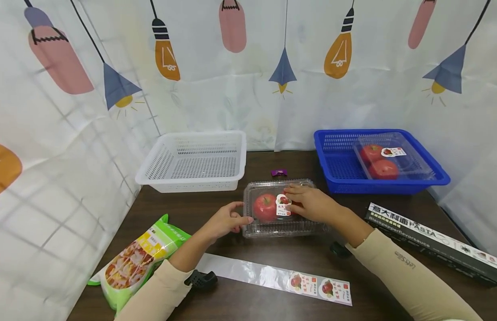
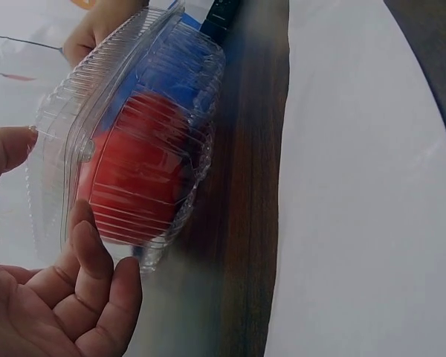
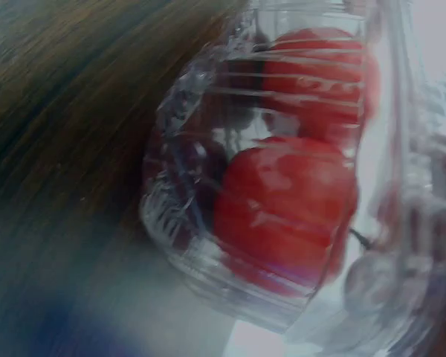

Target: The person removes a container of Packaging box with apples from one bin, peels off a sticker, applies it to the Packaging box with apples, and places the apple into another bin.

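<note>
A clear plastic clamshell box (image 1: 268,227) with red apples (image 1: 264,207) inside lies on the dark table, in the middle. My left hand (image 1: 241,216) touches the box's left end, thumb at the lid rim and fingertips against the end wall. My right hand (image 1: 293,196) lies flat on the lid, fingers pressing on a white apple sticker (image 1: 283,206). The left wrist view has the box (image 2: 134,149) close up, my left hand (image 2: 67,290) beside it with its thumb on the rim. The right wrist view is a blurred look at the box (image 3: 282,201); no hand is plainly seen there.
A strip of backing paper with two more stickers (image 1: 318,287) lies at the front edge. A white basket (image 1: 194,183) stands back left. A blue basket (image 1: 338,176) back right holds another apple box (image 1: 387,160). A pasta carton (image 1: 433,243), a snack bag (image 1: 140,258), a small purple item (image 1: 279,172).
</note>
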`<state>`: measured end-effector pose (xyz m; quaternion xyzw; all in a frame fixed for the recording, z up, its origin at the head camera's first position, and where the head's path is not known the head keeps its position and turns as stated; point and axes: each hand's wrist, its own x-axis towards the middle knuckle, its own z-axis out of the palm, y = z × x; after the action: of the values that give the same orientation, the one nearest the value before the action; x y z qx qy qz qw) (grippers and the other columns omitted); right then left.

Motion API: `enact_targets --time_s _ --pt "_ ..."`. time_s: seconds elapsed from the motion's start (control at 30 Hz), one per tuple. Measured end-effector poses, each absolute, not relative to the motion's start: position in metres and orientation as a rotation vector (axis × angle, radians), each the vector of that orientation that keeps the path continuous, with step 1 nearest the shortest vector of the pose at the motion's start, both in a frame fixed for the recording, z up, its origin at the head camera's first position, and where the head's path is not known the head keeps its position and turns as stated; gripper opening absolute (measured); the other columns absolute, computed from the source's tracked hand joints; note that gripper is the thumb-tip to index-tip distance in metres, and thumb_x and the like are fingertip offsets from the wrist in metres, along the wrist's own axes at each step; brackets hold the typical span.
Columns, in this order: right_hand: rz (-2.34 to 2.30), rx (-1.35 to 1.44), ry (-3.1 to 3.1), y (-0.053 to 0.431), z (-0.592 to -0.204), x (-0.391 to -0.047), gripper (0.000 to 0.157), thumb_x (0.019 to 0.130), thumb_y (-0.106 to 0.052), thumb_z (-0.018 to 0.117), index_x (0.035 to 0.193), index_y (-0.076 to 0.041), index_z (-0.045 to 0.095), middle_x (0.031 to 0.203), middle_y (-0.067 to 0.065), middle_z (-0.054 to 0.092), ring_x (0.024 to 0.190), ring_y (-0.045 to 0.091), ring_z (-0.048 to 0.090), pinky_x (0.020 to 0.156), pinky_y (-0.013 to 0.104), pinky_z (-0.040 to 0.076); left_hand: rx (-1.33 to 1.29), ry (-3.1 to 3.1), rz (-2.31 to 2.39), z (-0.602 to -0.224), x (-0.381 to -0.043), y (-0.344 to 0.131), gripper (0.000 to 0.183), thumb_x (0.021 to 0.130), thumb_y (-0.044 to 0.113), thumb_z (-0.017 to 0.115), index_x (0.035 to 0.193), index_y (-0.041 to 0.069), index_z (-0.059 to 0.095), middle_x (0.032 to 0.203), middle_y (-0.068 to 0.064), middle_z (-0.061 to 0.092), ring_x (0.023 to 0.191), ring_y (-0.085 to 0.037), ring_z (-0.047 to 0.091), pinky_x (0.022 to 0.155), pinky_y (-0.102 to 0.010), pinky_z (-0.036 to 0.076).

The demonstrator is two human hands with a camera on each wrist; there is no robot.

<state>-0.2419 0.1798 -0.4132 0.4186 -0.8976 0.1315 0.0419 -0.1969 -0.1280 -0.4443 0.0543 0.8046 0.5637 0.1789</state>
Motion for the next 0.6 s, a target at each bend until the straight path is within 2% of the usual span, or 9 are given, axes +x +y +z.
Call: enact_targets --time_s 0.33,0.47,0.6 --pt "0.506 1.202 -2.869 0.186 -0.409 -0.242 0.073 0.089 -0.056 0.062 0.142 -0.007 0.05 0.149 0.004 0.042 0.141 0.026 0.03 0.111 0.05 0.025 0.179 2.292 1.584 -0.438 -0.2 -0.126 0.078 0.084 0.035 0.077 0.145 0.005 0.038 0.076 -0.008 0.062 0.069 -0.021 0.058 0.071 -0.034 0.052" --pt "0.532 1.161 -2.889 0.187 -0.404 -0.243 0.076 0.087 -0.058 0.064 0.143 -0.01 0.049 0.149 0.004 0.042 0.14 0.027 0.033 0.11 0.051 0.028 0.157 2.379 1.521 -0.44 -0.192 -0.125 0.078 0.087 0.046 0.071 0.144 0.005 0.039 0.076 -0.008 0.062 0.069 -0.02 0.058 0.07 -0.035 0.051" --pt "0.577 1.116 -2.866 0.19 -0.393 -0.252 0.07 0.089 -0.053 0.064 0.144 -0.012 0.049 0.15 0.006 0.042 0.136 0.029 0.038 0.107 0.051 0.032 0.08 2.364 1.514 -0.443 -0.169 -0.123 0.078 0.091 0.058 0.059 0.136 -0.003 0.039 0.078 -0.011 0.066 0.069 -0.024 0.063 0.069 -0.039 0.055"
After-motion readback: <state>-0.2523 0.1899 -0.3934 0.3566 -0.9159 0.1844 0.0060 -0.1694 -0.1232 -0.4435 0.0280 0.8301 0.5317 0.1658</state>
